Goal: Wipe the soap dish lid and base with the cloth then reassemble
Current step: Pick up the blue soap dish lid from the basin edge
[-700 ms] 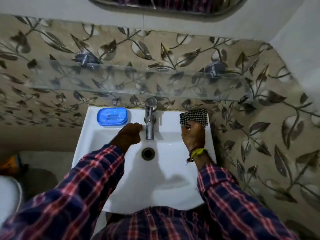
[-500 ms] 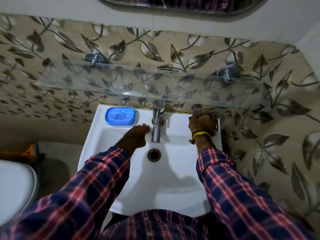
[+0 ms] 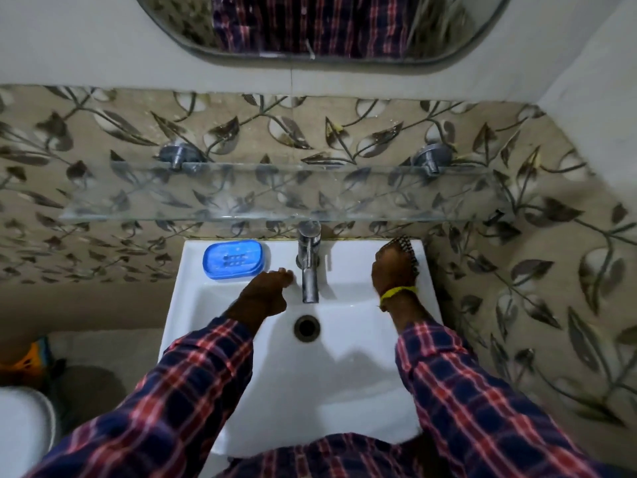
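Note:
The blue soap dish (image 3: 234,259) sits with its lid on at the back left ledge of the white sink (image 3: 344,374). My left hand (image 3: 265,294) rests on the ledge between the dish and the tap, fingers loosely bent, holding nothing and just short of the dish. My right hand (image 3: 393,270) lies over the black-and-white checked cloth (image 3: 409,251) on the back right corner of the sink and grips it. Only the cloth's far edge shows past my fingers.
A chrome tap (image 3: 309,267) stands at the back middle, above the drain (image 3: 306,327). A glass shelf (image 3: 275,198) juts out over the sink's back edge, with a mirror (image 3: 327,25) above it. A white toilet (image 3: 20,426) is at the lower left. The tiled wall runs close along the right.
My right hand has lowered the cloth from held up onto the sink's back right corner and now covers it. My left hand has opened a little beside the tap. The view tilted up.

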{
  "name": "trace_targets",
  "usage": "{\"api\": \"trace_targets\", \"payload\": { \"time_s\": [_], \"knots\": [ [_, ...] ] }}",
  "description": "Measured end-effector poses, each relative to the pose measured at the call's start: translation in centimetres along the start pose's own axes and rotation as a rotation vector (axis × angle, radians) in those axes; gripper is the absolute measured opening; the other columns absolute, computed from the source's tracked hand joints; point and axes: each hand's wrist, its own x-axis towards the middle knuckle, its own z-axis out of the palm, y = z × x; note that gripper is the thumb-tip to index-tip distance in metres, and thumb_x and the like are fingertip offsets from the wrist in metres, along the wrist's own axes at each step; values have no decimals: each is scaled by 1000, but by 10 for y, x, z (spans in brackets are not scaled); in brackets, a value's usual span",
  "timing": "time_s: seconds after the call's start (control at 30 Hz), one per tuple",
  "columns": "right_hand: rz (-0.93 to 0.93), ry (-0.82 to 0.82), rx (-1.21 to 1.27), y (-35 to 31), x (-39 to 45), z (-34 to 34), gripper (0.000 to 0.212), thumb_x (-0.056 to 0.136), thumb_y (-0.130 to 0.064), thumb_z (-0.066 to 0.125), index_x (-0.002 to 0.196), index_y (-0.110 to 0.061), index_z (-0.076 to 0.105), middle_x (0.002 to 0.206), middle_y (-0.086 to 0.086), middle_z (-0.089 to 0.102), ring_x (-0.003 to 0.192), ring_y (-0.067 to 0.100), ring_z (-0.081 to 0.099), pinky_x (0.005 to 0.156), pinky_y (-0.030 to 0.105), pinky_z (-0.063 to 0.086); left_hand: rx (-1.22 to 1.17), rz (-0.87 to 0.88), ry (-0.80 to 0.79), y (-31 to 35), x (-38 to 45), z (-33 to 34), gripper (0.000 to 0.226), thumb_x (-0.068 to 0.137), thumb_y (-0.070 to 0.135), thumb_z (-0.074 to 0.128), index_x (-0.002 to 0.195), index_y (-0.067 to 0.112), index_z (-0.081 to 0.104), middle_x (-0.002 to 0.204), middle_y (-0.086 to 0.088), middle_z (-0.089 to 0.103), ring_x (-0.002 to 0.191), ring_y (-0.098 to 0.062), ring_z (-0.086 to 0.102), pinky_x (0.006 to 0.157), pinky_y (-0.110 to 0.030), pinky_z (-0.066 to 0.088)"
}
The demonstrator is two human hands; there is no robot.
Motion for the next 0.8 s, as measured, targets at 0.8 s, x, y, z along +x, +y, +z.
{"api": "trace_targets", "payload": {
  "time_s": [0.8],
  "knots": [
    [-25,-595,955,54,-175,20,42,87,0,64,127,-12,61,117,13,69,102,30,69,82,50,60,-530,63,406,-67,-90,16,37,97,12,57,132,22,63,131,-6,67,125,-28,59,104,-37,47]
  ]
}}
